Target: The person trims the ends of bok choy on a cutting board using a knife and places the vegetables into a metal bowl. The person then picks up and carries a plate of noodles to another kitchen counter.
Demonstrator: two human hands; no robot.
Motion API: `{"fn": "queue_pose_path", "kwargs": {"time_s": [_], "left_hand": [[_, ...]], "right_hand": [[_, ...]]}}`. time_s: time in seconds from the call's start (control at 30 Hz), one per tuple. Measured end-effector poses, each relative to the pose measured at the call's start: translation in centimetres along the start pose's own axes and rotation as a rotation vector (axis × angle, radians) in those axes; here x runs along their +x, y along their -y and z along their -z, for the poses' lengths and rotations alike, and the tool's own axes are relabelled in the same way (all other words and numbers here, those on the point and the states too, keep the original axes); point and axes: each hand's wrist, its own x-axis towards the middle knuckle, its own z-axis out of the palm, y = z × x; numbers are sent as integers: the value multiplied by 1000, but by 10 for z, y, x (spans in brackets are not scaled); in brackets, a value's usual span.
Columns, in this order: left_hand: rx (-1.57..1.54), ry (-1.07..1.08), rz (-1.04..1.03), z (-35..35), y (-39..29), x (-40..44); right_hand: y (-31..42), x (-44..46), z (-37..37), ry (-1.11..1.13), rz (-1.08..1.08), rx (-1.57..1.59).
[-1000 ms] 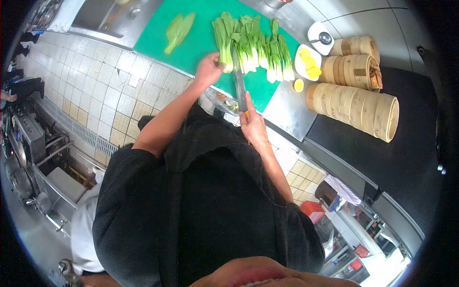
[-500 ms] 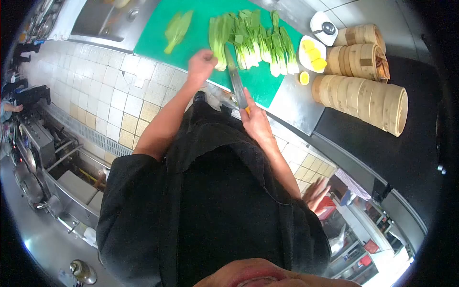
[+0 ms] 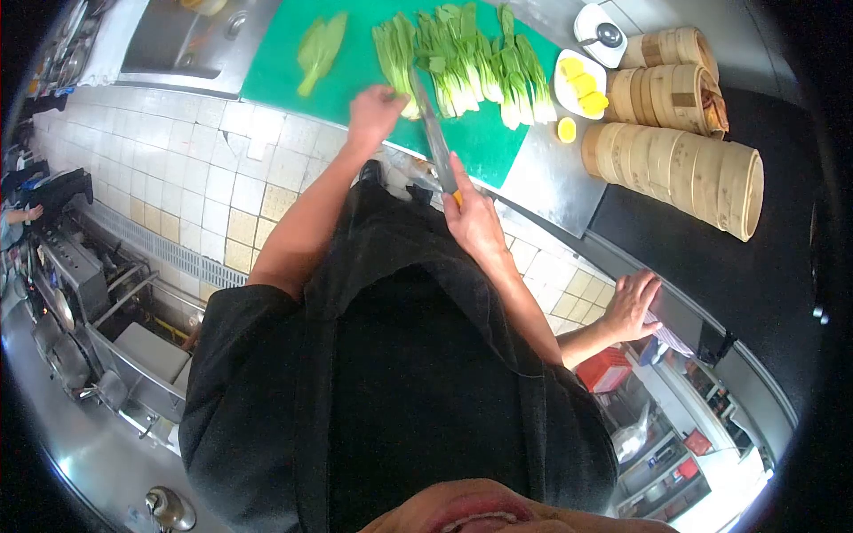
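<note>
My left hand (image 3: 377, 115) has its fingers curled closed at the pale root end of a bok choy (image 3: 395, 51) on the green cutting board (image 3: 355, 67). In my right hand (image 3: 475, 222) is a kitchen knife (image 3: 435, 138) with a yellow handle, my fingers wrapped round it. Its blade points away from me and lies just right of that bok choy. Beyond the blade, several more bok choy (image 3: 458, 67) lie side by side, leaves pointing away. One loose green leaf (image 3: 320, 51) rests apart on the board's left side.
Right of the board stand a white dish of yellow pieces (image 3: 582, 87), a small yellow cup (image 3: 567, 131), a white scale-like device (image 3: 600, 35) and bamboo steamers (image 3: 680, 178). A sink (image 3: 182, 44) is at left. Another person's hand (image 3: 633, 306) touches the counter edge at right.
The other person's hand has moved up and right to the counter edge. The board and its greens sit slightly higher in view. My hands and the knife stay nearly in place.
</note>
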Motion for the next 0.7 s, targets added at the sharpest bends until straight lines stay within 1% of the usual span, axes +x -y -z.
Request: {"fn": "queue_pose_path", "kwargs": {"time_s": [0.1,0.13,0.2,0.27,0.33,0.5,0.7], "left_hand": [[-15,-17,-47,-2,10,7],[-32,-24,-69,-3,13,8],[-56,-31,-69,-4,16,9],[-82,-15,-38,-3,15,8],[-114,22,26,4,-2,1],[-119,34,5,0,13,11],[-121,83,-13,5,20,16]], "right_hand": [[6,-1,0,26,-43,-15],[5,-2,-2,-5,-7,-11],[1,-1,-8,-67,65,0],[3,-1,-9,-48,42,-1],[5,-2,-9,-38,22,-6],[8,1,-18,-28,0,-34],[8,9,-40,-83,-13,-115]]}}
